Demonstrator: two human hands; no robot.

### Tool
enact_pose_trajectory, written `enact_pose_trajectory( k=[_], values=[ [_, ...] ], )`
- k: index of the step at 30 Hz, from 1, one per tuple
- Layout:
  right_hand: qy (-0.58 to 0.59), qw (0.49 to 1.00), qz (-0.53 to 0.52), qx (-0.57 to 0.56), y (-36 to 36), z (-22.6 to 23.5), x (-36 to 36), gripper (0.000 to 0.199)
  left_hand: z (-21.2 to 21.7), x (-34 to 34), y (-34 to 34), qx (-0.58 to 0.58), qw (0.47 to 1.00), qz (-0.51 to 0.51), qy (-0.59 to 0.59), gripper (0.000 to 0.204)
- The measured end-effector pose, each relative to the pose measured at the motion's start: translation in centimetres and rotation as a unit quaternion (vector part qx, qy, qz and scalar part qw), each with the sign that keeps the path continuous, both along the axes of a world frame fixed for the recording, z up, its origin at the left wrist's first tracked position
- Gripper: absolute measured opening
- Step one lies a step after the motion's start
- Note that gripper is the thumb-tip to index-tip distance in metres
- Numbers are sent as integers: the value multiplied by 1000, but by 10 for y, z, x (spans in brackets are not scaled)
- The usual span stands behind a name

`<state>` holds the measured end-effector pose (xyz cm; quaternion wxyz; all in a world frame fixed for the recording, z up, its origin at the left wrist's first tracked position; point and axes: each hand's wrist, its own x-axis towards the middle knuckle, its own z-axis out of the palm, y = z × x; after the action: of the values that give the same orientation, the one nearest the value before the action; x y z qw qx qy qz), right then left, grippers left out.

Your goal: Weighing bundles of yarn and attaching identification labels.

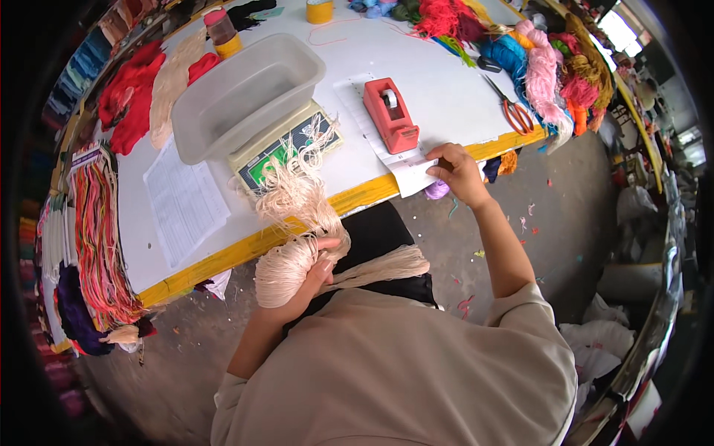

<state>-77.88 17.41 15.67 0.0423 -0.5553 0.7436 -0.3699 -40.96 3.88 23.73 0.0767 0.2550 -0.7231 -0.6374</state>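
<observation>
Across table edge (pixel 364 195): cream yarn (pixel 316 213), loose end (pixel 286 182) forward.

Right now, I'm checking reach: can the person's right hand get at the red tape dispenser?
Probably yes: the right hand is at the edge of the white paper, close to the red tape dispenser, and nothing visible stands between the hand and the dispenser.

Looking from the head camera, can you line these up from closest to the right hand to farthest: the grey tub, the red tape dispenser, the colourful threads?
From the right hand:
1. Red tape dispenser, just left.
2. Grey tub, farther left.
3. Colourful threads, far left.
</observation>
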Motion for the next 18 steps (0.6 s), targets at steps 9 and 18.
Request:
enact_pose_trajectory(
  k=[9,18],
  values=[
    [115,973,-125,-155,10,-23,54,16,1,5,-8,13,998,57,25,34],
    [65,976,205,-33,-21,108,153,13,0,1,-16,-101,988,-3,113,57]
  ],
)
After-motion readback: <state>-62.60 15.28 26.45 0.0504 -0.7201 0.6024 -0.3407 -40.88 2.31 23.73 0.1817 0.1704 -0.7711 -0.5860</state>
